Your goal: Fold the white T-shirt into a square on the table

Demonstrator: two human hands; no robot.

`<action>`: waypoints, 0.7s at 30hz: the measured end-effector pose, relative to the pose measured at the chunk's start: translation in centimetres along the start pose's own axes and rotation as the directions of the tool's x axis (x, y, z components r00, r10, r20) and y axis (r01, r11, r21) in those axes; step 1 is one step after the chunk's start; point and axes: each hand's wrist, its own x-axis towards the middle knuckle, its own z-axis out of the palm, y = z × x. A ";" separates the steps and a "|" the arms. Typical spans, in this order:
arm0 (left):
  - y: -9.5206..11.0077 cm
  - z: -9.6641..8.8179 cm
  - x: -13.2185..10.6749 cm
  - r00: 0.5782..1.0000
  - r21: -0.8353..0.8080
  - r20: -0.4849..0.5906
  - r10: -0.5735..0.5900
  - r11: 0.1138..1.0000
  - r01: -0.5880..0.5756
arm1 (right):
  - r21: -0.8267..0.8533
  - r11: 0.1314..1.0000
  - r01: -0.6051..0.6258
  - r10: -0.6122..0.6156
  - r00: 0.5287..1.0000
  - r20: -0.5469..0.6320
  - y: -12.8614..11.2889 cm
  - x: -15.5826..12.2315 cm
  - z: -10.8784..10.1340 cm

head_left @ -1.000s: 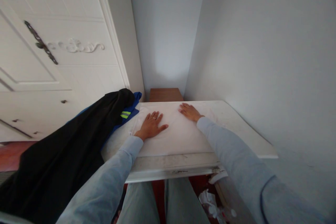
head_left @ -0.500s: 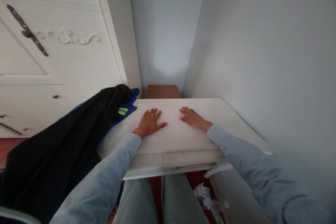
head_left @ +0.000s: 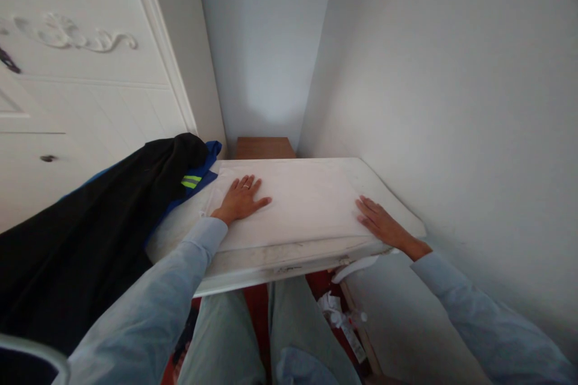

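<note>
A thin white cloth or sheet (head_left: 298,204) lies flat over the white tabletop (head_left: 253,261). On its left part rests my left hand (head_left: 241,198), palm down, fingers spread, a ring on one finger. My right hand (head_left: 382,221) lies flat at the right edge of the sheet, near the table's right front side, its fingers stretched out. Neither hand grips anything. What the sheet is made of I cannot make out.
A black and blue garment (head_left: 180,162) drapes over the table's left end. Behind it rises a white cabinet (head_left: 90,102). A brown wooden box (head_left: 265,147) stands beyond the table. Grey walls (head_left: 428,72) close in the right. Plastic bottles (head_left: 345,317) lie on the floor.
My right hand has slid right and towards me across the sheet to its right edge. My left hand stays on the left part. The view has turned slightly right.
</note>
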 end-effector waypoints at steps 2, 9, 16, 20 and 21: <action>0.0 0.0 -0.1 1.000 0.008 -0.012 0.006 1.000 -0.005 | -0.013 1.000 -0.012 0.012 1.000 -0.018 -1.1 -0.9 -0.4; 0.2 -0.6 -1.1 0.973 -0.029 -0.132 0.188 0.981 -0.194 | 0.106 0.935 0.338 -0.338 0.941 -0.023 -8.6 -2.2 -0.8; 0.6 -1.6 -2.8 0.972 -0.046 -0.129 0.194 0.978 -0.202 | 0.119 0.933 0.339 -0.346 0.937 0.044 -7.7 -4.6 -0.7; 2.3 -1.9 -7.0 0.942 -0.101 -0.085 0.326 0.937 -0.334 | 0.101 0.940 0.327 -0.331 0.943 0.026 -6.5 -6.3 -1.0; 2.8 -2.0 -8.5 0.917 -0.124 -0.039 0.397 0.909 -0.399 | 0.095 0.942 0.321 -0.325 0.946 0.023 -6.3 -6.6 -1.0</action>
